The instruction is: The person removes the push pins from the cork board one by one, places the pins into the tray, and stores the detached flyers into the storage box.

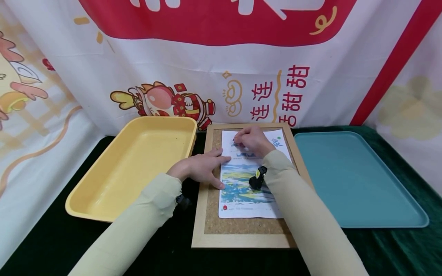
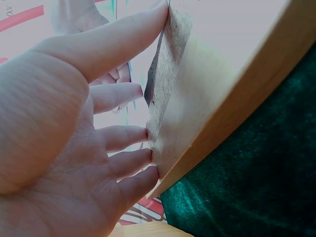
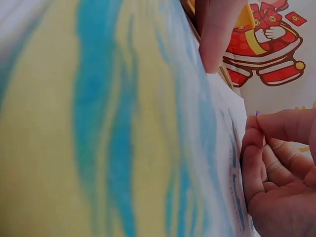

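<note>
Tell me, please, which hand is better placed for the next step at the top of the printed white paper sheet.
Probably the right hand: it pinches a tiny purple object near the top of the sheet, while the left hand lies spread at the sheet's left edge, pinching nothing.

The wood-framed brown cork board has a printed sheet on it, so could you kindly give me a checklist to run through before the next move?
1. White printed paper sheet lying on the wood-framed brown cork board: ok.
2. Left hand at the sheet's left edge: ok.
3. Right hand pinching the small purple item near the sheet's upper left: ok.
4. Purple item touching paper: cannot tell, fingers hide it.
5. Other corners fastened: cannot tell; the red spot and green spot are too small.
6. Right edge flat: cannot tell, the pale right sleeve covers part.
</note>
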`<state>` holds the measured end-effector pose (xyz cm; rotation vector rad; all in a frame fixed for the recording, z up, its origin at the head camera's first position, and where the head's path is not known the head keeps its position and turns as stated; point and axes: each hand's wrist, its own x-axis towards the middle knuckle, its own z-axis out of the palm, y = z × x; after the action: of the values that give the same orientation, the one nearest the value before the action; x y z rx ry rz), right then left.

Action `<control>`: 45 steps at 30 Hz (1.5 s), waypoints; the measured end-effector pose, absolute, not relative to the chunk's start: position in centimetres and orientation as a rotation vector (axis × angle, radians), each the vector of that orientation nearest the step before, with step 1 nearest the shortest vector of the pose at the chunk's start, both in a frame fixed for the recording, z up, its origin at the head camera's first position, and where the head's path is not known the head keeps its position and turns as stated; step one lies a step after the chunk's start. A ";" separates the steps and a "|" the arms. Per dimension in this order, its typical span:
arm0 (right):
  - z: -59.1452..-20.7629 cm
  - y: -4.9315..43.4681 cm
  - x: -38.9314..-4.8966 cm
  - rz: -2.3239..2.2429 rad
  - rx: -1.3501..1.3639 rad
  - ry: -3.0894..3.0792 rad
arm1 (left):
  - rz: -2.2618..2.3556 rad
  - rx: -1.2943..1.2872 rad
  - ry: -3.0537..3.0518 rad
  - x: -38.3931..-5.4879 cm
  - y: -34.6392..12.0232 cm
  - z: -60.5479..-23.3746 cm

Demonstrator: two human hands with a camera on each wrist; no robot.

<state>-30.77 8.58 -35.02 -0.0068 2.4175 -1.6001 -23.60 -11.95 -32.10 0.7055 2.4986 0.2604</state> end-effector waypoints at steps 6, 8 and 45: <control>-35.1 8.7 -30.8 -1.607 0.015 2.421 | 0.261 0.717 2.501 -23.7 -11.9 -32.1; -35.1 8.7 -30.8 -1.604 0.027 2.417 | 0.262 0.718 2.500 -23.7 -11.9 -32.1; -31.4 15.0 -28.7 -1.498 -0.015 2.574 | 0.302 0.723 2.502 -23.4 -12.1 -32.1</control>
<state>-28.73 14.99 -31.37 -0.0153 2.5744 -1.4979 -23.39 -12.12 -32.07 0.7231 2.5019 0.3021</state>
